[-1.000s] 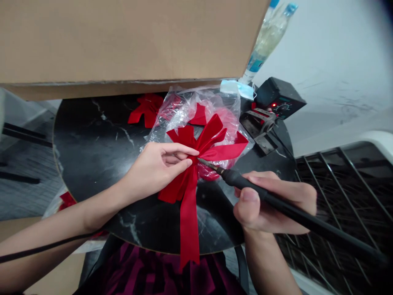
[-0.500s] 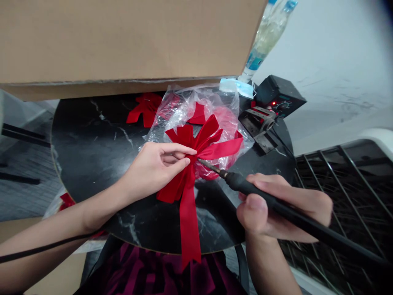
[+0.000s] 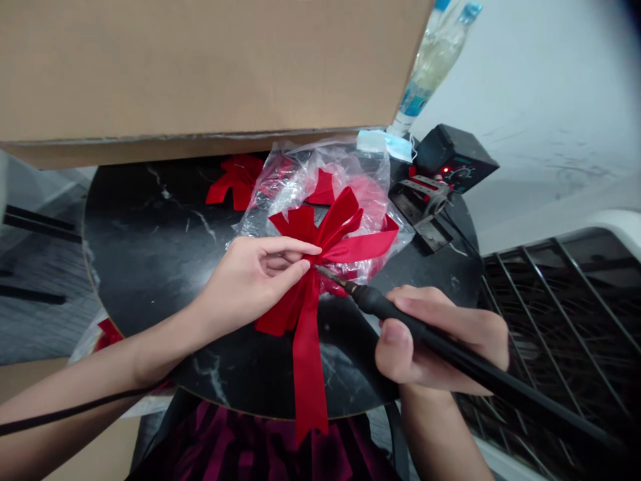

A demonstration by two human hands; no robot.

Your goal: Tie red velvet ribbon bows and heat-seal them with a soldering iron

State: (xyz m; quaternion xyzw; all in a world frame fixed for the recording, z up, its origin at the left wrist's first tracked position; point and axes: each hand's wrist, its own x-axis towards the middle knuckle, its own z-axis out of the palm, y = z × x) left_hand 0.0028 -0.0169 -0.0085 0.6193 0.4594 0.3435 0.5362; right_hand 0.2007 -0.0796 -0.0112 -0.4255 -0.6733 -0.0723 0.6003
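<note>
A red ribbon bow (image 3: 342, 224) with several loops and long tails is held above the table's front part. Thumb and fingertips of my left hand (image 3: 265, 274) pinch it at its gathered middle. One tail hangs down past the table edge. In my right hand (image 3: 445, 334) is a black soldering iron (image 3: 385, 306), gripped like a pen. Its metal tip reaches the bow's middle, just below my left fingertips; whether it presses into the ribbon I cannot tell.
Clear plastic bags (image 3: 300, 167) with red ribbon lie behind the bow on the black marbled table (image 3: 150, 247). Another red bow (image 3: 235, 180) rests farther left. A soldering station (image 3: 455, 160), a face mask (image 3: 385, 143), bottles (image 3: 435, 60) and a large cardboard box (image 3: 210, 67) stand around the back.
My right hand has moved left with the soldering iron, bringing its tip slightly left and down along the bow's middle. My left hand keeps its pinch on the bow.
</note>
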